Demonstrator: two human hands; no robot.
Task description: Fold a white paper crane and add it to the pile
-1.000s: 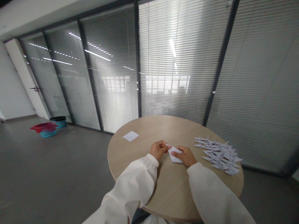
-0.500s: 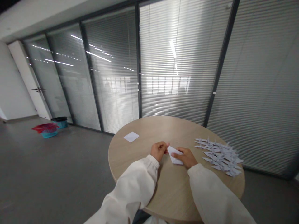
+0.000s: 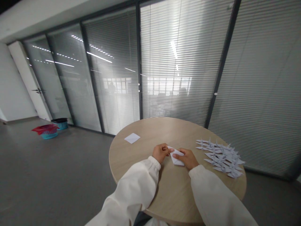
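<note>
1. Left hand (image 3: 161, 153): fingers closed narrow, tips pinching the upper left point of a folded white paper (image 3: 176, 159), a kite-like shape lying between the hands on the round wooden bench (image 3: 131, 160).
2. Right hand (image 3: 184, 158): fingers closed narrow over the paper's right side, holding it. The thumb's exact placement could not be told.
3. Handling: grip from both sides appeared sound, since it steadied the layers. Edges aligned before creasing, with pressure kept low on the bench, would likely give the cleanest fold.
4. Near the right hand: a pile of white paper cranes (image 3: 221, 159), lying well apart from the folded paper. Beyond the left hand: a flat white paper square (image 3: 132, 138).
5. Farther off: a teal basket (image 3: 49, 135) with red cloth stood on the floor, near slatted blinds (image 3: 178, 78).
</note>
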